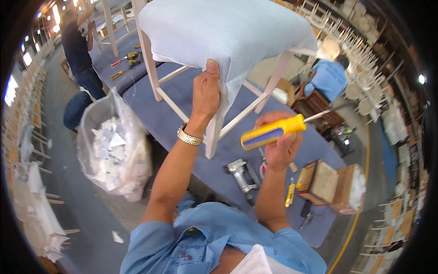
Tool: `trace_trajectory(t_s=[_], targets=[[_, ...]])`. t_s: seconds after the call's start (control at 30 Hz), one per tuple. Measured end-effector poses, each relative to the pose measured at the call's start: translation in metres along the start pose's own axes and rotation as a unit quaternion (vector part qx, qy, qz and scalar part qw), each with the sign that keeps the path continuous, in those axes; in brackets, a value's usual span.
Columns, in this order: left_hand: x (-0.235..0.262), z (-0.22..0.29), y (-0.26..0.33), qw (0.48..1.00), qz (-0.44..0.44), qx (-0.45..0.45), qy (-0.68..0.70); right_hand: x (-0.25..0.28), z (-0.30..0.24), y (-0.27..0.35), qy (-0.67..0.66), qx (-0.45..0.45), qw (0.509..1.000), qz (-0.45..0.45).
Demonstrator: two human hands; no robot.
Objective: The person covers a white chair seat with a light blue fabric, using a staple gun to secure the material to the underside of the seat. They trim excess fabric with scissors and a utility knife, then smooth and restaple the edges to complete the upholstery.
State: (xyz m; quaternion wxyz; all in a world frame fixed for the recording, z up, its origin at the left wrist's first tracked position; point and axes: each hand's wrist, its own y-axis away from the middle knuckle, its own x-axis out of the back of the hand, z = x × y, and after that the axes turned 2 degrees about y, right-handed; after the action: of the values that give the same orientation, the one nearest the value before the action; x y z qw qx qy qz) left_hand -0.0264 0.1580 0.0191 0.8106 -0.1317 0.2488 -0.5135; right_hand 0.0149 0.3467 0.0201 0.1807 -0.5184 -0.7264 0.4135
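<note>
A white wooden chair stands on the blue-covered table, its padded seat wrapped in pale blue woven fabric. My left hand grips the near corner at the top of a leg, thumb pressed up against the fabric. Loose cloth hangs in a fold just right of the thumb. In my closed right hand is a screwdriver with a yellow and blue handle. Its metal shaft points to the right, away from the chair. Both hands are apart from each other.
On the blue table lie a staple gun, a yellow-handled tool and pliers. Cardboard boxes sit at the right. Left of the table stands a plastic bag of scraps. Co-workers are farther off.
</note>
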Motion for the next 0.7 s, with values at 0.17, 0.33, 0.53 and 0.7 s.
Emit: trace_trajectory(t_s=[0.17,0.33,0.53,0.7], targets=[[0.008,0.002,0.002,0.997,-0.015,0.024,-0.076,0.031,0.007,0.056,0.023,-0.169,0.985,0.004],[-0.003,0.017,0.008,0.996,-0.007,-0.014,-0.087,0.105,0.045,0.157,0.193,-0.408,0.879,0.153],[0.014,-0.002,0.010,0.968,-0.001,-0.017,-0.250,0.225,0.064,0.341,0.570,-0.478,0.644,0.178],[0.036,-0.043,-0.003,0.985,-0.013,-0.103,-0.140,0.241,0.054,0.377,0.652,-0.490,0.534,0.222]])
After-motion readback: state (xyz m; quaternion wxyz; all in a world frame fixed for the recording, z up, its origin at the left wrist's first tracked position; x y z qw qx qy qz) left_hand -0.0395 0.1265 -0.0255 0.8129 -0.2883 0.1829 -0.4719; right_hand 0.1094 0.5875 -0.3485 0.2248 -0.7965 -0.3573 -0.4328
